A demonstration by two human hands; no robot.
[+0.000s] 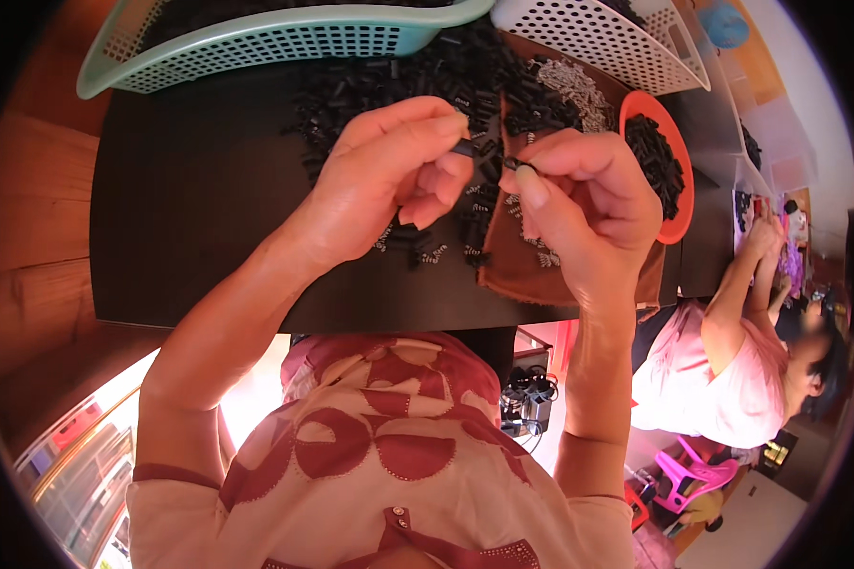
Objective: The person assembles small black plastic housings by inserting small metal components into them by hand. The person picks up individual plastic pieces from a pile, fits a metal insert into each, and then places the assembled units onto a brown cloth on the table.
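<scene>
Between the thumb and fingers of my left hand (389,171) is a small black tube (463,148), its end pointing to the right. My right hand (593,204) pinches a small dark piece (513,164) close to that tube, with a gap between the two; its exact kind is too small to make out. Beneath both hands lie loose black tubes (370,85) and silvery metal springs (434,254). Part of a brown cloth (527,275) spreads under my right hand, with more springs on it. My palms hide some of the loose parts.
A green plastic basket (285,40) and a white perforated basket (617,47) stand along the far side. At the right, an orange bowl (685,194) holds black tubes, beside a heap of metal pieces (574,87). Another person in pink (721,379) works farther right.
</scene>
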